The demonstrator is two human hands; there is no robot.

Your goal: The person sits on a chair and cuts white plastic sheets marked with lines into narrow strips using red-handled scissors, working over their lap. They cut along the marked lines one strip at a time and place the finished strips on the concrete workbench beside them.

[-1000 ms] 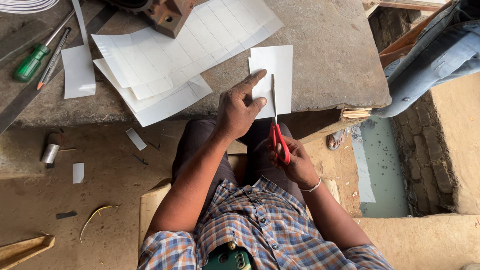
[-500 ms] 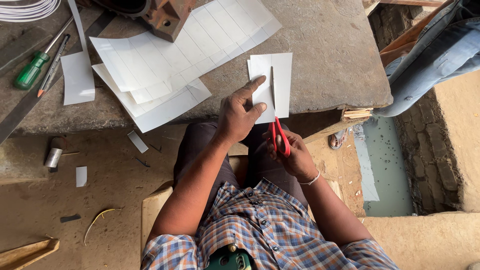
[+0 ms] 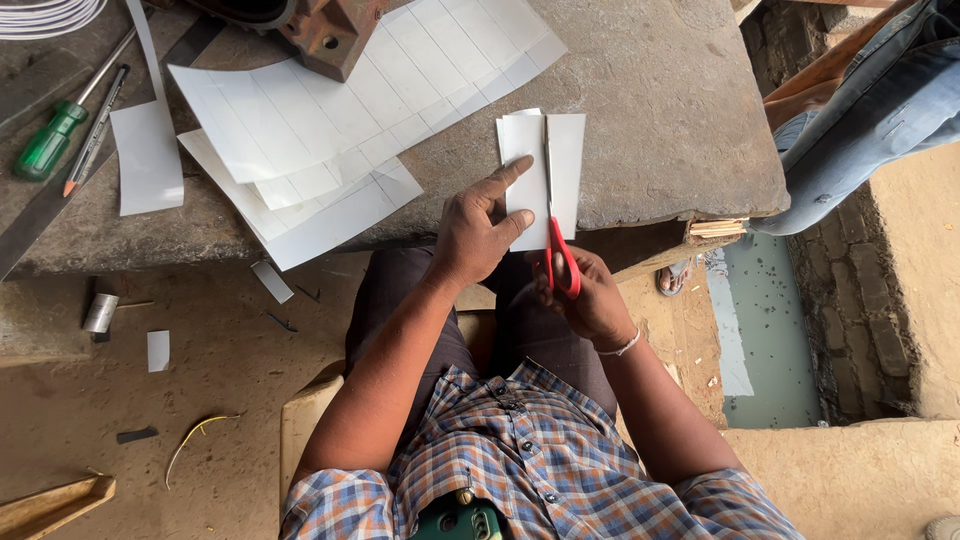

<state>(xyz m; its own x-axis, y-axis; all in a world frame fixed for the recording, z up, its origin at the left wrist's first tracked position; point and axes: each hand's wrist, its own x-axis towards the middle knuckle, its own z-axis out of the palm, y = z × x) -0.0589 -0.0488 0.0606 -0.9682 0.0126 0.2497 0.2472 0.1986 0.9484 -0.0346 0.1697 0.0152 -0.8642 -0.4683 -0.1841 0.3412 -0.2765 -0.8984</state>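
Note:
My left hand (image 3: 478, 232) pinches a small white sheet of paper (image 3: 530, 160) over the near edge of a stone slab (image 3: 660, 110), index finger stretched along it. In my right hand (image 3: 588, 300) are red-handled scissors (image 3: 560, 262); their blades run up the middle of the sheet, which is split along that line. Both hands are close together above my lap.
Large white sheets ruled into rectangles (image 3: 330, 120) lie on the slab under a rusty metal block (image 3: 330, 35). A green-handled screwdriver (image 3: 50, 140), a pencil (image 3: 95, 130) and a paper strip (image 3: 148, 160) lie at left. Another person's denim-clad leg (image 3: 860, 120) is at right. Scraps litter the dirt floor.
The scissor blades have advanced further up the sheet, lengthening the cut. My left hand has shifted its grip slightly on the paper.

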